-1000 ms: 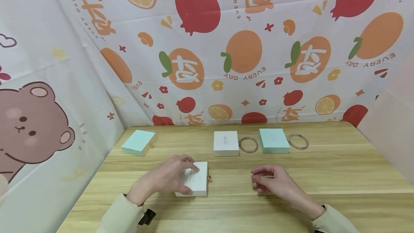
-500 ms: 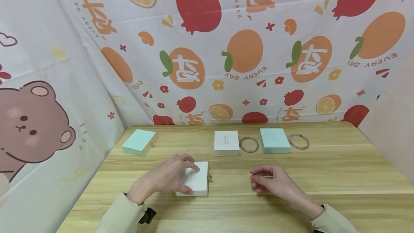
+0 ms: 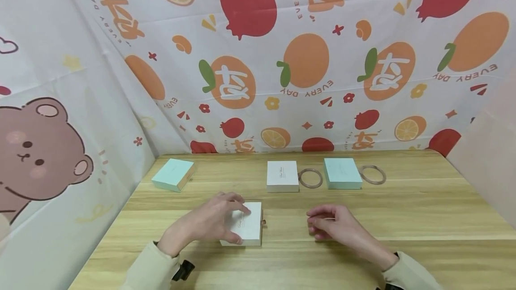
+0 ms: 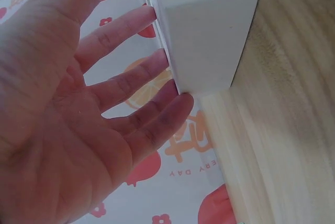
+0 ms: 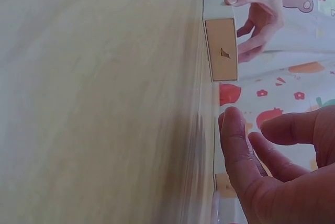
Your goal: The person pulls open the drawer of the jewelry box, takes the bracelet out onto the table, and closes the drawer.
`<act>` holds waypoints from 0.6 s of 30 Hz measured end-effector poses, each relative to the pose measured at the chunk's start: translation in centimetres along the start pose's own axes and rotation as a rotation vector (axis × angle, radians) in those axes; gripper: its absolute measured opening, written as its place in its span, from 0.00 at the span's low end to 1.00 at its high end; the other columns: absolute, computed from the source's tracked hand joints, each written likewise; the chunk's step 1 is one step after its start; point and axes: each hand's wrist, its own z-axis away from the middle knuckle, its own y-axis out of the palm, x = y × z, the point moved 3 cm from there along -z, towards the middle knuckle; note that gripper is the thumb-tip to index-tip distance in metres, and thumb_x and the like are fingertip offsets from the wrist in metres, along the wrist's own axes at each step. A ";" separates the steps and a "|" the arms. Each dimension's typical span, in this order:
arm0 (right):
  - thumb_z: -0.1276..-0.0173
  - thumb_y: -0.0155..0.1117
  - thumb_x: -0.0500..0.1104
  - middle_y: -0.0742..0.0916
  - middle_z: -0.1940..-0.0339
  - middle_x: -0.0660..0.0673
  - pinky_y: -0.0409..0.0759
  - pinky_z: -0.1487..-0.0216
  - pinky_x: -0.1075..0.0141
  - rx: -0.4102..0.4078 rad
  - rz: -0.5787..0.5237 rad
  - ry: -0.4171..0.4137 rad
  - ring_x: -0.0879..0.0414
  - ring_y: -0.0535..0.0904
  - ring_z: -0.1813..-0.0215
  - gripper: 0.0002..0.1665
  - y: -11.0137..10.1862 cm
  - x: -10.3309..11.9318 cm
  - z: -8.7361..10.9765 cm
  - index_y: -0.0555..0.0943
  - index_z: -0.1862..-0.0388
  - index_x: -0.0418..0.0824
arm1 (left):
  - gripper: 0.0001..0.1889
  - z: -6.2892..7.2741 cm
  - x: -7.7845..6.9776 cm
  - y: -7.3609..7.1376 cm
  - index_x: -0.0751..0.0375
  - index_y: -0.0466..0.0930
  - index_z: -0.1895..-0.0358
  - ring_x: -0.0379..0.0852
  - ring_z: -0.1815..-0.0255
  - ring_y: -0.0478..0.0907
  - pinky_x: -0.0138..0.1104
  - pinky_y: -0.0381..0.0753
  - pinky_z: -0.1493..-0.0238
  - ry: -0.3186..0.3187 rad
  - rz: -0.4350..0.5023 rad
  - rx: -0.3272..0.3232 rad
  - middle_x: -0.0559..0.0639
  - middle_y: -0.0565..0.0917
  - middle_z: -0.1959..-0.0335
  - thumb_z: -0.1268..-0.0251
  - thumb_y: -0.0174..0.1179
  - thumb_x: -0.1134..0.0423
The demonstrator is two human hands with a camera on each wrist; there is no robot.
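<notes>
A white drawer-style box (image 3: pixel 250 225) with faint lettering and a small ribbon tab (image 3: pixel 264 223) on its right end lies on the table. My left hand (image 3: pixel 209 218) rests over its left part, thumb on the front top edge and fingertips on the lid. The left wrist view shows the fingers (image 4: pixel 131 82) fairly straight, tips against the white box. From the right wrist view, the orange-tan drawer end (image 5: pixel 222 51) of that box faces my right hand (image 3: pixel 336 223). Its fingers are loosely curled above the wood, holding nothing, some distance right of the box.
Along the back stand a mint box (image 3: pixel 174 174) at left, another white box (image 3: pixel 282 176) and a second mint box (image 3: pixel 342 173). A bangle-like ring (image 3: pixel 310 185) lies beside the white one, another ring (image 3: pixel 372 181) beside the mint one. A printed curtain (image 3: pixel 258 115) hangs behind the table.
My right hand has moved slightly left, closer to the box under my left hand. That box appears shifted a little to the right with the left hand still on it.
</notes>
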 end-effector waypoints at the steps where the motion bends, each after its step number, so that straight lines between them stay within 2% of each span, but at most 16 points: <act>1: 0.27 0.65 0.38 0.88 0.57 0.38 0.88 0.57 0.64 0.003 0.000 -0.001 0.55 0.86 0.58 0.20 0.1 0.0 0.0 0.79 0.42 0.27 | 0.30 0.0 0.0 0.0 0.49 0.86 0.44 0.58 0.38 0.75 0.54 0.78 0.40 -0.002 -0.001 0.000 0.54 0.80 0.37 0.55 0.82 0.51; 8: 0.27 0.65 0.38 0.88 0.57 0.38 0.88 0.57 0.63 0.017 0.012 -0.011 0.55 0.87 0.58 0.20 0.8 0.2 -0.3 0.79 0.42 0.26 | 0.30 0.3 -0.5 0.0 0.45 0.86 0.44 0.56 0.38 0.74 0.54 0.79 0.42 -0.011 0.008 0.013 0.52 0.80 0.36 0.55 0.82 0.49; 18: 0.28 0.67 0.38 0.89 0.59 0.38 0.88 0.59 0.63 0.059 0.035 -0.019 0.55 0.87 0.61 0.19 3.2 0.9 -1.8 0.81 0.44 0.27 | 0.29 0.4 -1.1 0.4 0.44 0.86 0.44 0.54 0.39 0.74 0.53 0.79 0.43 0.004 -0.022 -0.020 0.50 0.80 0.38 0.54 0.81 0.47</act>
